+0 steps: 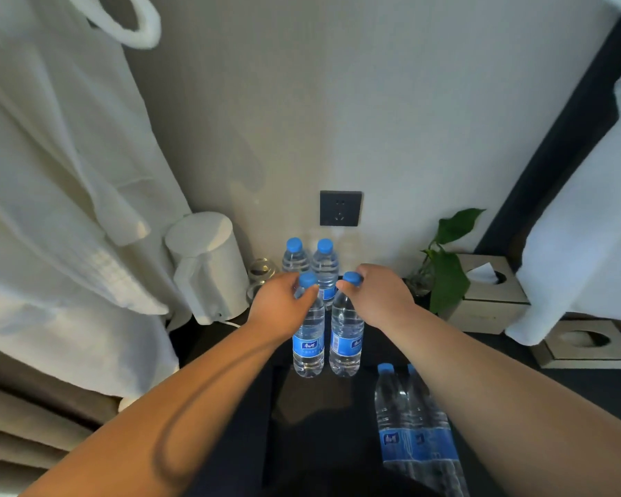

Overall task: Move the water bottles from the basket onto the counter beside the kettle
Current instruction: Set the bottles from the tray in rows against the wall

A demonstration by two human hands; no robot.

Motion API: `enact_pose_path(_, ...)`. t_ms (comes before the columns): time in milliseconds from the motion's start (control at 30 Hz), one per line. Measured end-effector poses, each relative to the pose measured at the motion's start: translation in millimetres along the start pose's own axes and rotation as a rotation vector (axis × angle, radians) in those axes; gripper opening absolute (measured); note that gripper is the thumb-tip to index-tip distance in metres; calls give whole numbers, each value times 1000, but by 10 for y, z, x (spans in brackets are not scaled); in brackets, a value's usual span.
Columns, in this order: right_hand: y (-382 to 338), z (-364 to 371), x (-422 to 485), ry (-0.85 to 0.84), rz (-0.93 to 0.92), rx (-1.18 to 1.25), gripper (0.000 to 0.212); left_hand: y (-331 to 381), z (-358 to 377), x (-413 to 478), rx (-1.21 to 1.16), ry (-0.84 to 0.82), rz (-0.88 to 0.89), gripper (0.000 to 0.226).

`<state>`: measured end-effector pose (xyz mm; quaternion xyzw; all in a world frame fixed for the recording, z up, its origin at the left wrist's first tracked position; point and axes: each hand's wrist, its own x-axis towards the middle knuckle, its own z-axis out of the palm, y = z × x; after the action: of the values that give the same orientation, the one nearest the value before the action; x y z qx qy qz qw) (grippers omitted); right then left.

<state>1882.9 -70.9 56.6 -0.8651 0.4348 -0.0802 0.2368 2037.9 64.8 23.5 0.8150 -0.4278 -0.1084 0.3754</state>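
Note:
Two clear water bottles with blue caps and blue labels stand upright side by side on the dark counter [380, 338]. My left hand [280, 303] grips the neck of the left bottle [309, 338]. My right hand [377, 292] pinches the cap end of the right bottle [346, 335]. Behind them, against the wall, stand two more bottles [310, 260]. The white kettle [208, 267] is just left of this group. Two further bottles [409, 417] stand in the dark basket [276, 425] at the lower right, partly hidden by my right forearm.
A white bathrobe [61, 191] hangs at the left, over the kettle's side. Glass cups [262, 274] sit between kettle and bottles. A wall socket [340, 208] is behind. A small plant [445, 267] and two tissue boxes [491, 292] stand at the right.

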Motion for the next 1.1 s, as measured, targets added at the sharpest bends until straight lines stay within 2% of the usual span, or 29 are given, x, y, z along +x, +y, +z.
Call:
enact_pose_path(67,1,4,64,10,18,15,32,-26,-29,29,2,29,18,23)
enact_pose_path(200,31,55,181,51,13,45,31,-112,-68,77,42,97,30,21)
enact_pose_path(333,61,121,269,87,2,75,30,-211,-91,137,64,98,31,12)
enact_pose_path(700,38,174,479,162,40,136,14,-300,-72,265,-25,118,-76,17)
enact_pose_path(1100,106,181,592,179,-2,216,23,-311,-55,292,-25,105,-93,21)
